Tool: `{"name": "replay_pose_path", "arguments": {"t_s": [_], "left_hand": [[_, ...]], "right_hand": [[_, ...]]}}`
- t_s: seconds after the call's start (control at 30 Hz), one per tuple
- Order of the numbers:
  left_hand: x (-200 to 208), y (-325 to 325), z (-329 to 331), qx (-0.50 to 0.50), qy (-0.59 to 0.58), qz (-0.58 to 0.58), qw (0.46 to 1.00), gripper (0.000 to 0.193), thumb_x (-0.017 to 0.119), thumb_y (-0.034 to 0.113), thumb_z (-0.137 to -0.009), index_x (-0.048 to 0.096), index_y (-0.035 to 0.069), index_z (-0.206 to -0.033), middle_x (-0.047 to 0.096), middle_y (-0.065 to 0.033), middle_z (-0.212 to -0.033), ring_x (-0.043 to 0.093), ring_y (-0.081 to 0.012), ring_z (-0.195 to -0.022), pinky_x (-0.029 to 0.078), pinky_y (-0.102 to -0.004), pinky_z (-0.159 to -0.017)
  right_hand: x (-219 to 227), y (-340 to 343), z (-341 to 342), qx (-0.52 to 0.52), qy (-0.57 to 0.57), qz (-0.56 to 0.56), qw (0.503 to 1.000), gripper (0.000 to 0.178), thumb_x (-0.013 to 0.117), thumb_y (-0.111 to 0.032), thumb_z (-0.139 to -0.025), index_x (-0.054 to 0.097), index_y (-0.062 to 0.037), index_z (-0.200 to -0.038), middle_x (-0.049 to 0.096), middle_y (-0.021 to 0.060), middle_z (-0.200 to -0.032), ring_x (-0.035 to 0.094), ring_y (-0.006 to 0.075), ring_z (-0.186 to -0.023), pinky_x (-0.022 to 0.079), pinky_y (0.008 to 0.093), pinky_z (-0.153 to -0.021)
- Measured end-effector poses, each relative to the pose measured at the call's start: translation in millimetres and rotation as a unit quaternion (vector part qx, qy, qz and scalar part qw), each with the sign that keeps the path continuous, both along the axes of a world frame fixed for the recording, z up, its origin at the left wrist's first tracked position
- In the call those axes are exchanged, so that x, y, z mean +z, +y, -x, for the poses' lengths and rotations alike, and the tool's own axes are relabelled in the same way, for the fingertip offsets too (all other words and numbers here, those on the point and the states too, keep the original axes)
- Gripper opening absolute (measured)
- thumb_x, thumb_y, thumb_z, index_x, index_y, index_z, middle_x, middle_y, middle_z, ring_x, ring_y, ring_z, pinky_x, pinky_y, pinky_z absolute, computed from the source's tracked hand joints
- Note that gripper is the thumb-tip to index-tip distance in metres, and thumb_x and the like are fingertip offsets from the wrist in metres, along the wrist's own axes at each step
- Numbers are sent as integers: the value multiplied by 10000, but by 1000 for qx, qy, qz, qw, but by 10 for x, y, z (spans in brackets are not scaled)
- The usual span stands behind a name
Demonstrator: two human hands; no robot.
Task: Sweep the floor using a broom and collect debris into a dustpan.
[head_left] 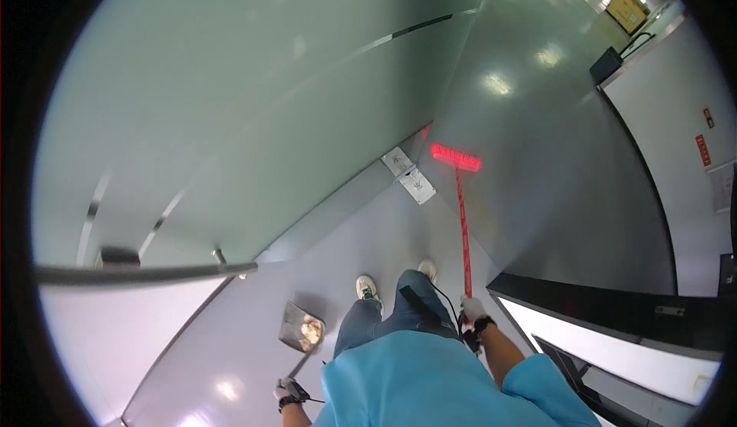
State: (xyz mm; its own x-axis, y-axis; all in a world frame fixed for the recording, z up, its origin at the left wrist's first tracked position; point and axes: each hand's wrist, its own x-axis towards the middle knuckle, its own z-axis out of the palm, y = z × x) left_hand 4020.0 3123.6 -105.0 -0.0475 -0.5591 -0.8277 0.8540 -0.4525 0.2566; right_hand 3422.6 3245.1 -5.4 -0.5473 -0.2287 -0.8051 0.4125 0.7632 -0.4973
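Observation:
My right hand (474,309), gloved in white with a black strap at the wrist, is closed round the red handle of a broom (465,227). The broom's red bristled head (456,158) rests on the floor ahead, right of a white plate-like pair of panels. Low on the left, my gloved left hand (285,389) grips the dark handle of a long-handled dustpan (292,326). Pale crumpled litter (311,330) lies in the pan, which is close to the floor beside my left foot.
A frosted glass partition (230,120) with a metal bar handle (153,273) fills the left. White floor panels (409,175) lie at its corner. A black-framed doorway edge (606,316) is at my right. Farther off are a dark bin-like object (606,66) and a wooden crate (628,11).

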Motion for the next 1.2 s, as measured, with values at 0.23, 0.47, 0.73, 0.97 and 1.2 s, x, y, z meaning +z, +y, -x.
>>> {"name": "replay_pose_path", "arguments": {"t_s": [0.23, 0.47, 0.73, 0.97, 1.2], "left_hand": [[588, 366, -67, 132, 42, -123, 983, 180, 378, 151, -712, 301, 84, -564, 282, 24, -430, 297, -82, -345, 266, -169, -309], [379, 704, -649, -23, 23, -151, 988, 231, 389, 163, -707, 262, 113, -521, 261, 20, -416, 286, -99, -345, 215, -196, -308], [1059, 256, -659, -12, 48, -140, 989, 197, 371, 129, -704, 269, 110, -536, 281, 9, -425, 297, -99, -345, 237, -198, -322], [1286, -221, -1372, 9, 116, -214, 970, 212, 386, 141, -687, 272, 118, -509, 301, 6, -422, 296, -91, -335, 224, -196, -305], [1176, -2064, -2619, -68, 199, -239, 948, 211, 382, 170, -733, 305, 52, -576, 312, -4, -438, 307, -75, -340, 242, -179, -317]], "right_hand": [[229, 1335, -909, 0, 4, -87, 996, 215, 416, -236, -728, 412, -22, -698, 340, 37, -414, 341, 145, -289, 267, 258, -263], [906, 2027, -1378, 123, 6, -182, 976, 207, 394, -93, -698, 419, 52, -843, 497, 142, -603, 507, 195, -455, 404, 306, -348], [1181, 3318, -2918, 177, 14, -254, 951, 260, 411, -204, -698, 444, 3, -852, 511, 227, -796, 493, 358, -761, 397, 393, -655], [1858, 2650, -3661, 123, 129, -241, 954, 228, 463, -197, -618, 523, 9, -695, 529, 183, -616, 542, 286, -636, 412, 354, -559], [1283, -309, -3736, -12, 140, -61, 988, 145, 473, -117, -669, 415, -39, -562, 391, 12, -430, 399, 126, -326, 318, 263, -291]]}}
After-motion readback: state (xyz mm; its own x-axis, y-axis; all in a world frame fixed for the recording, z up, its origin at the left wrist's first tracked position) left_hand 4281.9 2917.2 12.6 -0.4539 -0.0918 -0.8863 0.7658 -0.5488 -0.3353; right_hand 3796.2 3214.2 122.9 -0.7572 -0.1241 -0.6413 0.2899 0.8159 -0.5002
